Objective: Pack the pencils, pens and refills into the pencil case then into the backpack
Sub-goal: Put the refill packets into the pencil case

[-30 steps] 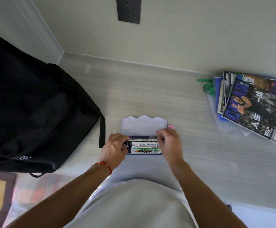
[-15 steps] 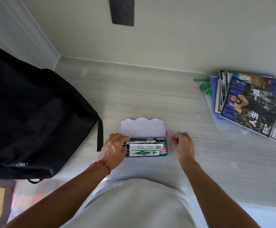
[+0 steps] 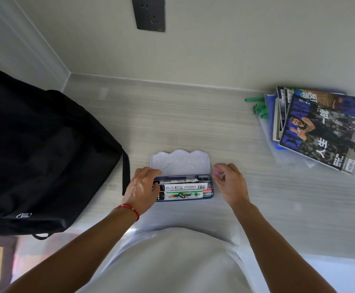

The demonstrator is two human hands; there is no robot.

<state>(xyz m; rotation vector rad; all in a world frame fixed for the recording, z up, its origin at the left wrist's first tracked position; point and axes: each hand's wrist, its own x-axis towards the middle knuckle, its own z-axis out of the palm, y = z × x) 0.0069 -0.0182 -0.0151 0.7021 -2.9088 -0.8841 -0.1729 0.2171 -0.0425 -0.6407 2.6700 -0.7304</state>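
Pencil case (image 3: pixel 184 188) lies open at frame centre on the desk (image 3: pixel 193 127), packed. Left hand (image 3: pixel 140 190) steadies its left end; right hand (image 3: pixel 229 182) pinches a small pink item (image 3: pixel 216 172). Rigid, light plastic; take by the long edges.

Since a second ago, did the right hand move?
Yes. The right hand slid right, off the pencil case, to a small pink thing beside it.

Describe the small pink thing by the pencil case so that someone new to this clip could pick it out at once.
Start at the black backpack on the left, then go right across the pale desk to the open pencil case. Just off its right end, the right hand has its fingertips at the pink item. It is the only pink thing outside the case; what it is cannot be told.
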